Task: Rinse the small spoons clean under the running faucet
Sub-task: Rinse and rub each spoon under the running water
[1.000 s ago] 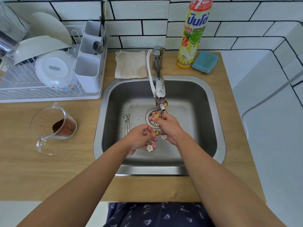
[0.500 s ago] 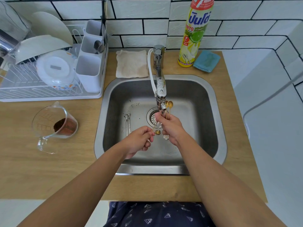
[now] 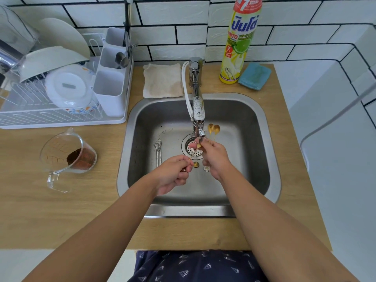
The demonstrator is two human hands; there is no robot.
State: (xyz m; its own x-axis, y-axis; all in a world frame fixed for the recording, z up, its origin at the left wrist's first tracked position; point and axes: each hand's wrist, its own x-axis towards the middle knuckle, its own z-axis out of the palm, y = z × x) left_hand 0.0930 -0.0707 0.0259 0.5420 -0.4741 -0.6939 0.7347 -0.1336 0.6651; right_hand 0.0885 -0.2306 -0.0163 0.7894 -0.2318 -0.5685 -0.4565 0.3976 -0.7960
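While hands (image 3: pixel 213 157) rinse spoons (image 3: pixel 213 129), silver spoons (image 3: pixel 158 151) lie nearby.

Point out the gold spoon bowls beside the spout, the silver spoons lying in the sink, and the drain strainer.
gold spoon bowls (image 3: pixel 213 128), head view, on the bowls.
silver spoons (image 3: pixel 158 152), head view, mid-handle.
drain strainer (image 3: pixel 188 148), head view, perforated left part.

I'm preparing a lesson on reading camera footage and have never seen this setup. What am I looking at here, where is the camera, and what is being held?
No machine here: a head-worn camera looks down at a person's two bare hands over a steel sink. The left hand pinches one thin gold spoon under the faucet. The right hand grips several more gold spoons. Silver spoons lie in the basin. On the wooden counter sit a measuring cup, dish rack, cloth, soap bottle and sponge.
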